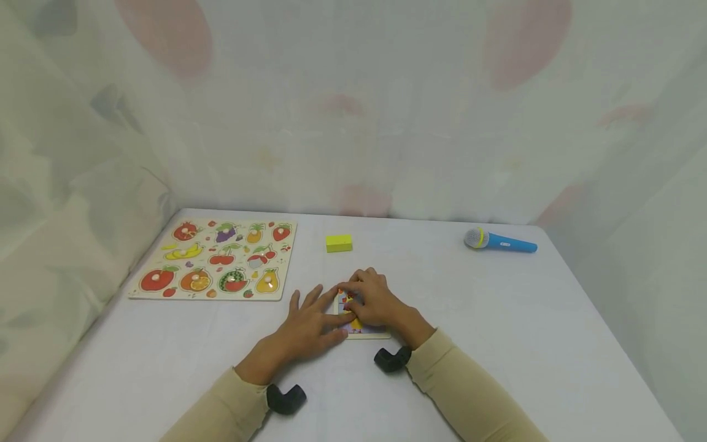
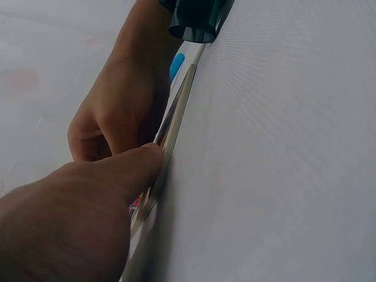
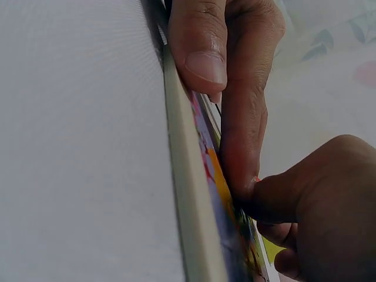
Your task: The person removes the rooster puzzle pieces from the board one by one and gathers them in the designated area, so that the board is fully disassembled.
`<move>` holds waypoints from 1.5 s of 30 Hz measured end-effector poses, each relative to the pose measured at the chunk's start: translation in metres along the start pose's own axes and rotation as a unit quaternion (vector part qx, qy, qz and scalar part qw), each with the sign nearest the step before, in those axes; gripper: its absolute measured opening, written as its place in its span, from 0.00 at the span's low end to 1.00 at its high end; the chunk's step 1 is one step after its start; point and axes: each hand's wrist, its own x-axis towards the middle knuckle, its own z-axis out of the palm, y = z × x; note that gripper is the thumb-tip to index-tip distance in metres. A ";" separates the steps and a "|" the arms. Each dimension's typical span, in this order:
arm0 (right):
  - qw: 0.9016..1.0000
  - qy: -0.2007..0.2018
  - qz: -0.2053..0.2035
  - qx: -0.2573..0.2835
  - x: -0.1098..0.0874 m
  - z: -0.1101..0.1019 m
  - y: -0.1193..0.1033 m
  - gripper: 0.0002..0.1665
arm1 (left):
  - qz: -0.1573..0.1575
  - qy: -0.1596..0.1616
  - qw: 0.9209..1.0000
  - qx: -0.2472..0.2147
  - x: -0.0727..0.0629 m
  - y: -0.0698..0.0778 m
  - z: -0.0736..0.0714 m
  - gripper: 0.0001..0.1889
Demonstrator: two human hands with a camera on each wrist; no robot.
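Observation:
A small picture puzzle board (image 1: 371, 335) with a light wooden rim lies flat on the table under both hands. My left hand (image 1: 309, 325) rests at its left side, fingers spread and mostly straight, with the index fingertip and thumb touching it. Over the board's upper part is my right hand (image 1: 380, 302), its fingers bent down onto the picture. In the right wrist view, the right thumb (image 3: 279, 197) meets a left fingertip at the board's colourful surface. Whether the right fingers pinch a piece is hidden.
A fruit peg puzzle (image 1: 221, 261) lies at the left. Behind the hands sits a yellow block (image 1: 339, 243). At the back right is a blue toy microphone (image 1: 499, 240). Patterned cloth walls (image 1: 353, 123) enclose the white table (image 1: 497, 319).

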 end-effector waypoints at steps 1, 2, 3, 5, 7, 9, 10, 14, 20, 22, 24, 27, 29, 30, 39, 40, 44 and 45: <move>1.000 -0.002 -0.003 0.000 0.000 0.000 0.000 0.25 | 0.000 0.000 1.000 0.000 0.000 0.000 0.000 0.21; 1.000 -0.005 -0.005 -0.001 0.000 -0.001 0.000 0.26 | 0.000 0.000 1.000 0.000 0.000 0.000 0.000 0.21; 1.000 -0.008 -0.007 -0.004 0.000 -0.001 0.001 0.27 | -0.001 0.000 1.000 0.002 0.000 0.000 0.000 0.21; 1.000 -0.013 -0.008 -0.009 0.000 0.000 0.001 0.27 | -0.002 0.000 1.000 0.002 0.000 0.000 0.000 0.21; 1.000 -0.015 -0.011 -0.011 0.000 0.000 0.002 0.28 | -0.002 0.000 1.000 0.002 0.000 -0.001 0.000 0.21; 1.000 -0.012 -0.016 -0.011 0.000 0.000 0.002 0.28 | -0.002 0.001 1.000 0.005 0.000 -0.001 0.001 0.21; 1.000 -0.010 -0.019 -0.015 0.000 0.000 0.002 0.28 | -0.002 0.002 1.000 0.004 0.000 -0.001 0.001 0.21; 0.999 0.010 -0.032 -0.035 -0.002 -0.002 0.004 0.27 | -0.002 0.003 1.000 0.003 0.000 -0.001 0.001 0.21; 0.997 0.058 -0.038 -0.033 -0.005 -0.008 0.008 0.26 | -0.002 0.004 1.000 -0.004 0.001 0.000 0.002 0.21; 0.996 0.074 -0.036 -0.016 -0.006 -0.011 0.009 0.27 | -0.003 0.003 1.000 -0.006 0.001 0.000 0.002 0.21; 0.996 0.089 -0.031 0.006 -0.007 -0.015 0.010 0.28 | -0.003 0.004 1.000 -0.007 0.001 0.000 0.002 0.20; 0.993 0.110 -0.026 0.036 -0.010 -0.020 0.012 0.28 | -0.005 0.003 1.000 -0.012 0.000 0.000 0.001 0.20; 0.990 0.126 -0.029 0.052 -0.012 -0.023 0.014 0.28 | -0.005 0.003 1.000 -0.013 0.000 0.001 0.001 0.20; 0.989 0.131 -0.031 0.058 -0.013 -0.025 0.015 0.28 | -0.007 0.001 1.000 -0.013 0.000 0.001 0.001 0.20; 0.981 0.160 -0.020 0.108 -0.029 -0.042 0.023 0.28 | -0.008 0.000 1.000 -0.010 0.000 0.001 0.000 0.21; 0.981 0.161 -0.019 0.110 -0.031 -0.043 0.025 0.29 | -0.008 -0.001 1.000 -0.010 0.000 0.001 0.000 0.21; 0.980 0.167 -0.016 0.111 -0.040 -0.048 0.033 0.29 | -0.008 -0.001 1.000 -0.009 0.000 0.000 0.001 0.21; 0.979 0.169 -0.014 0.112 -0.042 -0.049 0.035 0.29 | -0.007 0.000 1.000 -0.010 0.000 0.000 0.001 0.21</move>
